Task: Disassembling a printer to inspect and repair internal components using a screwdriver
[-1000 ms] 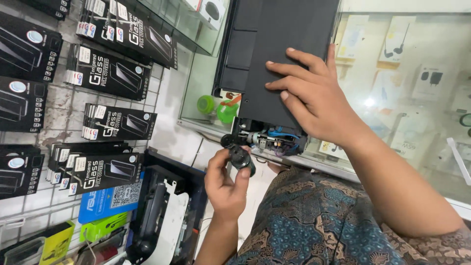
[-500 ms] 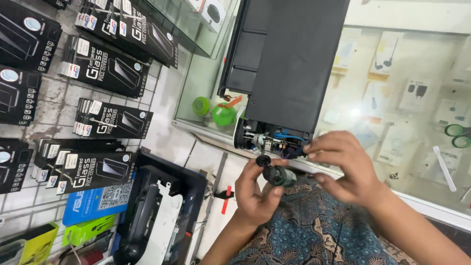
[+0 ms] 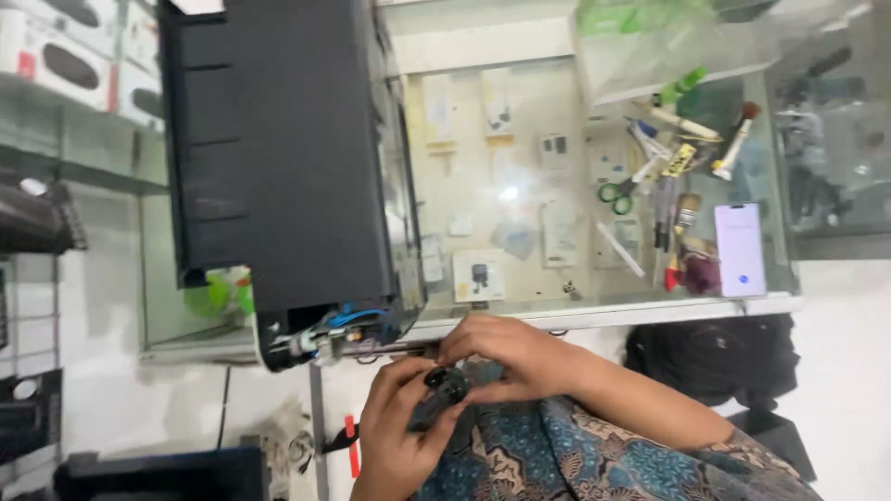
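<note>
Small black part [image 3: 438, 394] sits gripped between both hands over the lap: left hand [image 3: 397, 436] wraps it from below, right hand [image 3: 506, 357] pinches its top. Just beyond, a black printer [image 3: 278, 158] rests on the glass desk [image 3: 520, 186], with a white phone [image 3: 740, 249] near scissors [image 3: 617, 190].

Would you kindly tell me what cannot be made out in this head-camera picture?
- Small black part: shape unclear, wrapped by left hand and right hand.
- Open end of the black machine: wiring too small and blurred.
- Tools on the glass counter: blurred by glare.
</note>
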